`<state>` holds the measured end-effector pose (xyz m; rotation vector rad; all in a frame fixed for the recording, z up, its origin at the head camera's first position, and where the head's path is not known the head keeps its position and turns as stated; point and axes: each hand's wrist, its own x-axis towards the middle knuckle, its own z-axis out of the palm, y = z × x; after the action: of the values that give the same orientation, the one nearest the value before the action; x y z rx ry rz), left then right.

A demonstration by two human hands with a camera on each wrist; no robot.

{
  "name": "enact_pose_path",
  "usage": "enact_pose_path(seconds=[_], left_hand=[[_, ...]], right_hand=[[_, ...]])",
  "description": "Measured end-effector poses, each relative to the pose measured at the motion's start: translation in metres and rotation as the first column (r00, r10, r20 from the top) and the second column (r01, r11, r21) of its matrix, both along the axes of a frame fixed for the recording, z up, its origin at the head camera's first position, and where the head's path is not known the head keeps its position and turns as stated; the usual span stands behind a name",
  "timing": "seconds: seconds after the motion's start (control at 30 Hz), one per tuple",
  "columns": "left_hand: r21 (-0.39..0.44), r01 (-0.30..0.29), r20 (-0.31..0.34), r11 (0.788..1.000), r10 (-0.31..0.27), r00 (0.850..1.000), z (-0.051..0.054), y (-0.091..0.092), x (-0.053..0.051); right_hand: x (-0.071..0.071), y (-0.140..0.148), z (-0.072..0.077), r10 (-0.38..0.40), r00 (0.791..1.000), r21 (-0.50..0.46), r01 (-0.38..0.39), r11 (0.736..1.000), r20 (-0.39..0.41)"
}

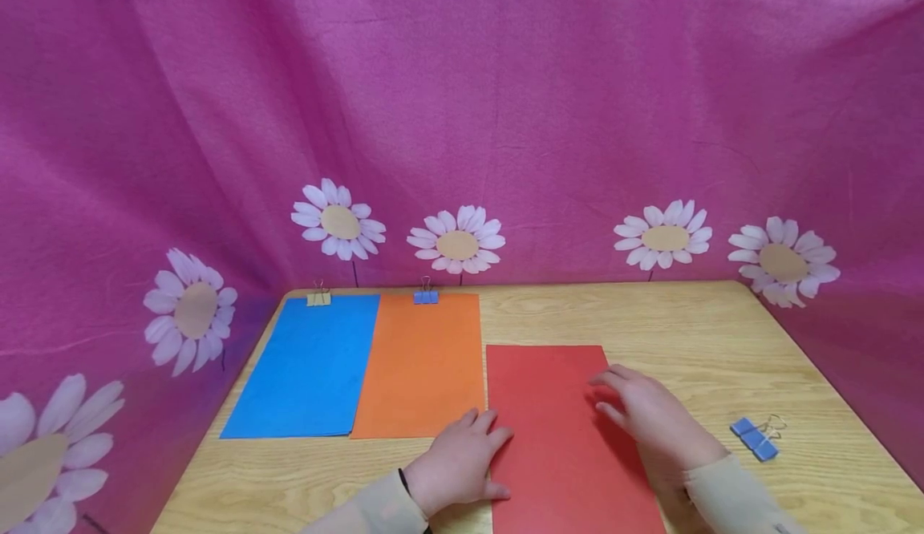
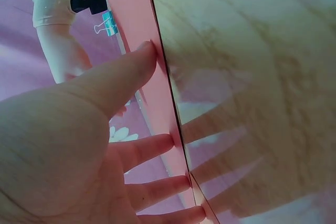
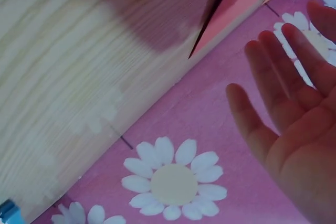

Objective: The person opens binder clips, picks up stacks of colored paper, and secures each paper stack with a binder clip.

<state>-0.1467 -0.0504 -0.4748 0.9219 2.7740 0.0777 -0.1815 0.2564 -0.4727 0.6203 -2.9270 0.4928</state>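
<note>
Red sheets of paper (image 1: pixel 549 406) lie on the wooden table in front of me, their near end cut off by the head view's lower border. Along their left edge my left hand (image 1: pixel 462 462) rests, fingers spread; the left wrist view shows its thumb and fingertips (image 2: pixel 170 140) against that edge. My right hand (image 1: pixel 646 414) is over the right edge with relaxed fingers, holding nothing. In the right wrist view its fingers (image 3: pixel 273 72) stand apart from the paper's corner. Right of that hand lies a loose blue binder clip (image 1: pixel 755 438).
To the left, blue paper (image 1: pixel 303 366) carries a yellowish binder clip (image 1: pixel 318 299) at its top edge. Beside it, orange paper (image 1: pixel 426 366) has a blue binder clip (image 1: pixel 426 297) on top. A magenta flowered cloth (image 1: pixel 549 117) hangs around the wooden table (image 1: pixel 671 317).
</note>
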Motion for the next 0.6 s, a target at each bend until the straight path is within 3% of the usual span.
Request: enact_pose_path(seconds=[0.13, 0.6], left_hand=[[-0.002, -0.002, 0.005, 1.000, 0.002, 1.000, -0.001, -0.001, -0.001], [0.003, -0.013, 0.046, 1.000, 0.013, 0.999, 0.001, -0.001, -0.001]], right_hand=[[0.004, 0.012, 0.004, -0.086, 0.995, -0.026, 0.087, 0.996, 0.043], [0.015, 0.080, 0.012, -0.273, 0.959, -0.032, 0.271, 0.962, -0.080]])
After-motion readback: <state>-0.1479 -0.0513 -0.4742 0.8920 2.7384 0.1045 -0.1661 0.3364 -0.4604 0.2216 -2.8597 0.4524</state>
